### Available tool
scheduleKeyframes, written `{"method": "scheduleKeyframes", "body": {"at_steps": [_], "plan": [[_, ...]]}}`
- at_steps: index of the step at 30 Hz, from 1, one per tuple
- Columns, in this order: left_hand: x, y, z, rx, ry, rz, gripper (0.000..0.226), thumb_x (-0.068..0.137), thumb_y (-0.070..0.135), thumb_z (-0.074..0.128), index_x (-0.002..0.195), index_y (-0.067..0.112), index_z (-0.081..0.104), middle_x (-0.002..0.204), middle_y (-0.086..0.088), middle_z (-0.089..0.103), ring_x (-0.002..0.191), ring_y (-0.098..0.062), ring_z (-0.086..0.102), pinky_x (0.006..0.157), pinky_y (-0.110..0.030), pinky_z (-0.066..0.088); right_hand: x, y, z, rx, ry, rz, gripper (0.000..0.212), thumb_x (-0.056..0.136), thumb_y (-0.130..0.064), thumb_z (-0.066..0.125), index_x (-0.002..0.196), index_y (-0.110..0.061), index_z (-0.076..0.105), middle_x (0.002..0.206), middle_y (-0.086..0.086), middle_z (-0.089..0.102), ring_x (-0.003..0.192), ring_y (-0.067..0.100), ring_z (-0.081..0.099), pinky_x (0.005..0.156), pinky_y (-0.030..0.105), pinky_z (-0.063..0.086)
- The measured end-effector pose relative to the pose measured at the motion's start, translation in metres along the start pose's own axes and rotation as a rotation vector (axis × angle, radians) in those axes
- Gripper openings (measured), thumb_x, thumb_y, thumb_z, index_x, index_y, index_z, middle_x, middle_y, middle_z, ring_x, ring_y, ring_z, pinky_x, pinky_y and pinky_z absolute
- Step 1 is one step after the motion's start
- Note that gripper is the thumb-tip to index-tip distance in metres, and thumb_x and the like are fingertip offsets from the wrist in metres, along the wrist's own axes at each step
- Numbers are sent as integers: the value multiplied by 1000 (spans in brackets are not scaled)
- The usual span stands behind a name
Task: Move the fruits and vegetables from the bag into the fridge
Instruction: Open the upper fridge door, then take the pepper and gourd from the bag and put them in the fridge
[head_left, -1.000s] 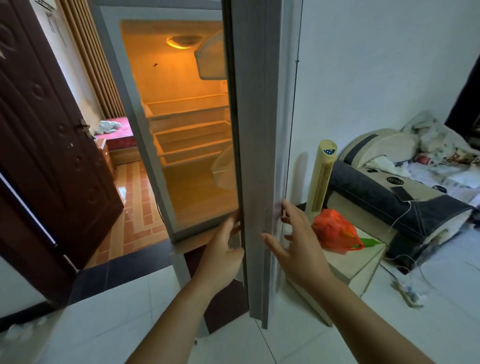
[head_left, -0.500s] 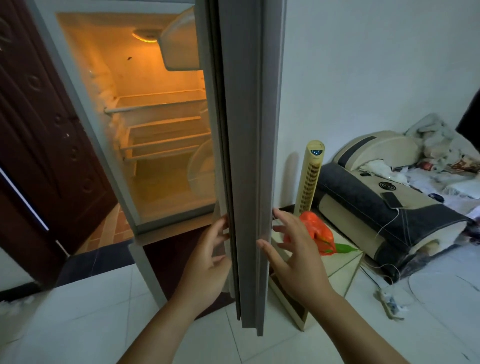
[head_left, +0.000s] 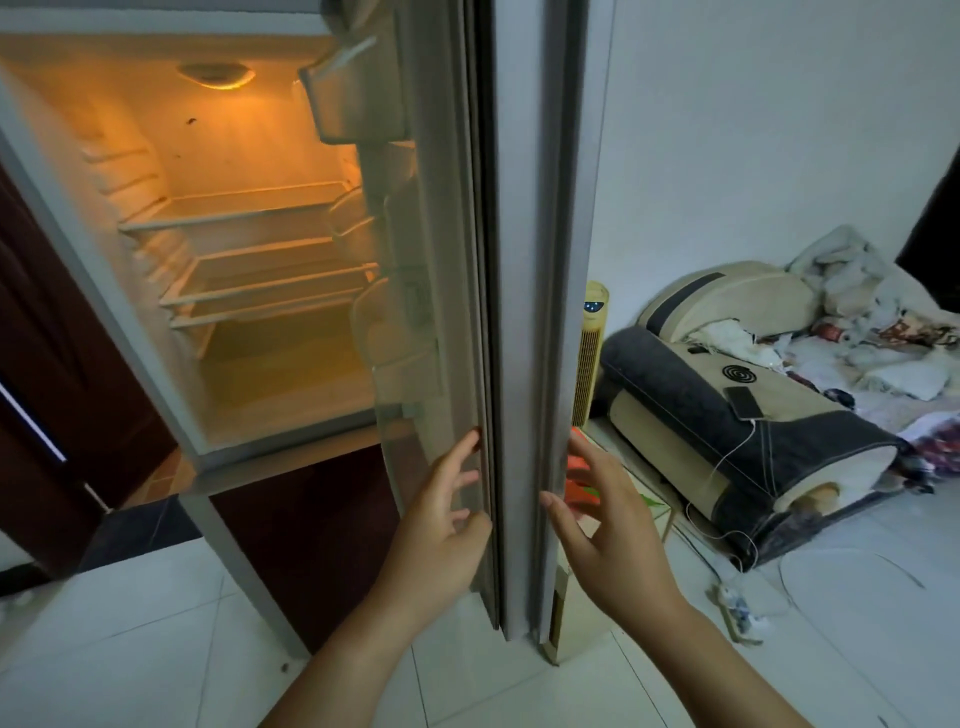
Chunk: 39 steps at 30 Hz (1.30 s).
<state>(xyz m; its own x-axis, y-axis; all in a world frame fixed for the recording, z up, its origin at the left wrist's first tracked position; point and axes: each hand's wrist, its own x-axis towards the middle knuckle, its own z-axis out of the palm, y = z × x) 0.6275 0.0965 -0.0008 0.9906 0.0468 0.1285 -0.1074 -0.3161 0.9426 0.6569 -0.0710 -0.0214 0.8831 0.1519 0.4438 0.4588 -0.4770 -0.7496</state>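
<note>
Fridge open; bag not yet touched.
Orange bag (head_left: 577, 491) at four o'clock of door (head_left: 519, 312), half behind right hand (head_left: 608, 525); fridge (head_left: 249, 208) shelves at ten o'clock look bare; left hand (head_left: 441, 525) and right flank door edge, fingers spread, gripping nothing; all unloading remains.

light: room dim, cool grey-blue | source: oval amber ceiling lamp (head_left: 215, 78) inside open white fridge compartment (head_left: 280, 374), far left, warm glow on shelves | shadow: dark wooden door (head_left: 62, 364) far left nearly black | distortion: tall grey fridge door edge (head_left: 519, 260) bows, wide-angle | blur: slight softness throughout
</note>
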Motion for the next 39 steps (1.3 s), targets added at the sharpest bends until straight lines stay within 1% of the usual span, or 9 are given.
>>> {"method": "scheduleKeyframes", "body": {"at_steps": [4, 8, 13, 17, 20, 24, 32, 35, 39], "plan": [[12, 4, 27, -16, -65, 0, 68, 91, 6, 52, 134, 52, 26, 127, 34, 36, 115, 17, 41, 92, -17, 43, 1, 23, -18, -35, 34, 37, 63, 84, -33, 62, 140, -30, 34, 128, -13, 49, 114, 0, 51, 90, 28, 52], [32, 3, 48, -26, -66, 42, 68, 89, 4, 52, 137, 45, 29, 134, 27, 37, 116, 18, 41, 88, -14, 43, 12, 34, -35, -98, 55, 82, 67, 84, -32, 64, 142, -35, 29, 130, -18, 43, 112, -4, 47, 91, 15, 45], [55, 0, 64, -34, -124, 77, 67, 88, 4, 53, 129, 52, 32, 131, 27, 38, 117, 18, 40, 91, -18, 43, 24, 48, -51, -157, 73, 125, 67, 85, -34, 62, 135, -46, 19, 124, -22, 39, 104, -15, 45, 83, 6, 42], [70, 1, 69, -4, -186, 101, 66, 89, 6, 53, 128, 56, 33, 129, 35, 37, 118, 17, 39, 96, -22, 42, 33, 65, -64, -206, 53, 140, 71, 86, -39, 60, 142, -42, 18, 137, -13, 42, 116, -2, 45, 96, 30, 47], [68, 0, 75, 41, -201, 81, 65, 89, 7, 53, 130, 54, 35, 130, 35, 39, 118, 17, 39, 92, -19, 42, 36, 79, -72, -192, 38, 122, 66, 86, -41, 58, 138, -47, 18, 132, -19, 41, 115, -3, 43, 97, 31, 47], [57, -12, 88, 113, -180, 31, 60, 89, 6, 55, 129, 47, 42, 127, 36, 41, 117, 17, 40, 94, -20, 41, 37, 104, -82, -163, -9, 130, 59, 86, -44, 56, 131, -53, 20, 125, -25, 38, 112, -4, 43, 95, 26, 46], [53, -10, 161, 88, 34, -125, 24, 89, 9, 58, 100, 31, 62, 106, 8, 63, 97, 6, 58, 81, -15, 43, 55, 171, -148, -146, -195, 69, 46, 87, -40, 57, 130, -27, 44, 128, -7, 49, 109, 8, 51, 92, 30, 47], [53, -3, 203, 64, 43, -158, 17, 83, 25, 62, 95, 36, 65, 97, 12, 68, 93, 3, 61, 84, -22, 48, 52, 202, -178, -156, -320, 45, 44, 88, -40, 57, 128, -25, 48, 125, -6, 53, 106, 6, 52, 89, 28, 48], [61, 1, 258, 92, 12, -233, 22, 75, 38, 54, 92, 51, 60, 95, 8, 68, 80, -2, 63, 71, -24, 46, 41, 244, -214, -187, -417, 74, 45, 89, -43, 55, 129, -26, 47, 125, -8, 53, 105, 4, 51, 88, 22, 45]]}}
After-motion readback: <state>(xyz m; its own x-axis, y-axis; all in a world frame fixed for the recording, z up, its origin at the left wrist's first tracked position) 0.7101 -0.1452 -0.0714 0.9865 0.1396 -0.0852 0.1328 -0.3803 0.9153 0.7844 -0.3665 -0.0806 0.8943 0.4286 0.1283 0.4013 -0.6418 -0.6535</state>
